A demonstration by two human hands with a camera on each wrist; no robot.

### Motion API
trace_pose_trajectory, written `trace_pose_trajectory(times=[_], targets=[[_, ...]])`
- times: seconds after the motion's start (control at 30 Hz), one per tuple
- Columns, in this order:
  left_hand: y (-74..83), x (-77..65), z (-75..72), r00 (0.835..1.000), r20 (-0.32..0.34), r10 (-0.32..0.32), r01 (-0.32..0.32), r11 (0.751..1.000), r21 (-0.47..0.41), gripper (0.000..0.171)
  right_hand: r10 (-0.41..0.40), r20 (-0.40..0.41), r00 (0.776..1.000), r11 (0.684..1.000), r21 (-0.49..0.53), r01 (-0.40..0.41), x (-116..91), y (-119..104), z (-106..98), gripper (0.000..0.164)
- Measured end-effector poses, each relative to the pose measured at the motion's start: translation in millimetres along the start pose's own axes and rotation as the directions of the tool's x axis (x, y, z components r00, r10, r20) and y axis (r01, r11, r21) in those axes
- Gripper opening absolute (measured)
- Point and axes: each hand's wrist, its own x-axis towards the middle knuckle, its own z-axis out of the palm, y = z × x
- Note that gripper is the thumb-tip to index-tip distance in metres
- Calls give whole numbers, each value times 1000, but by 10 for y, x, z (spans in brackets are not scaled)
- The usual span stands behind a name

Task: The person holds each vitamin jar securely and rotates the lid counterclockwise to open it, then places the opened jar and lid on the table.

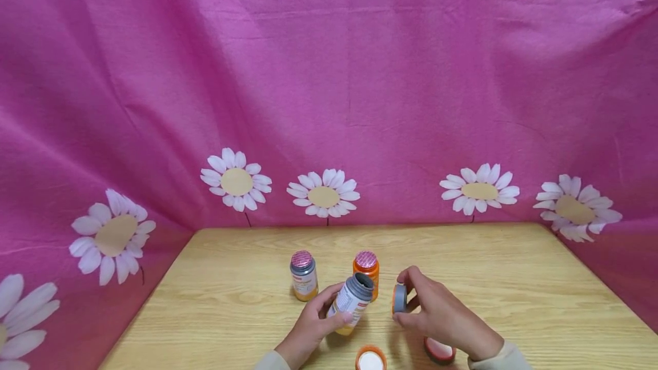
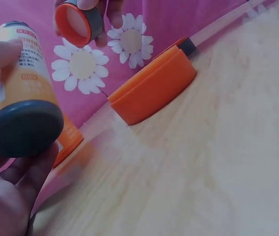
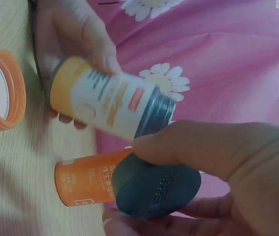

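Observation:
My left hand (image 1: 315,320) grips a white and yellow pill bottle (image 1: 350,304) with a grey neck. Its mouth is uncovered and it leans to the right, raised over the table. In my right hand (image 1: 437,312), fingers and thumb pinch a grey cap (image 3: 156,186) with an orange inner rim, apart from the bottle and to its right. In the left wrist view, the orange inside of that cap (image 2: 73,24) shows. An orange bottle (image 1: 373,284) with a pink foil seal stands behind the held one. Left of it stands a grey-necked bottle (image 1: 304,276), also topped with pink foil.
An orange cap (image 1: 370,358) with a white liner lies on the wooden table (image 1: 231,278) near the front. Under my right wrist lies a dark cap (image 1: 439,350) with a red rim. A pink cloth (image 1: 360,90) printed with daisies hangs behind the table.

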Motion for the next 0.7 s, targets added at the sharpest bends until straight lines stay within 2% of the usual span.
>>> trace_pose_trajectory(times=[0.13, 0.27, 0.37, 0.43, 0.5, 0.57, 0.7], targets=[[44, -154, -90, 1000, 15, 2, -1, 999, -49, 50, 1, -3, 1000, 1000, 5, -1, 8, -17, 15, 43], [98, -327, -219, 999, 4, 43, -42, 993, -113, 50, -42, -1, 999, 997, -64, 42, 18, -41, 69, 40], [126, -449, -346, 995, -61, 84, -93, 985, -148, 48, -69, 3, 998, 993, -100, 68, 30, -77, 145, 37], [137, -519, -437, 987, -128, 94, -113, 982, -152, 46, -63, 9, 998, 994, -85, 64, 37, -104, 196, 37], [143, -570, -525, 974, -208, 92, -122, 983, -138, 44, -44, 16, 999, 997, -59, 45, 44, -129, 245, 38], [143, -598, -601, 953, -289, 88, -126, 986, -114, 43, -37, 24, 999, 999, -36, 38, 51, -154, 292, 41], [136, -579, -719, 892, -439, 108, -135, 990, -31, 49, -64, 34, 997, 997, -38, 66, 70, -219, 406, 39]])
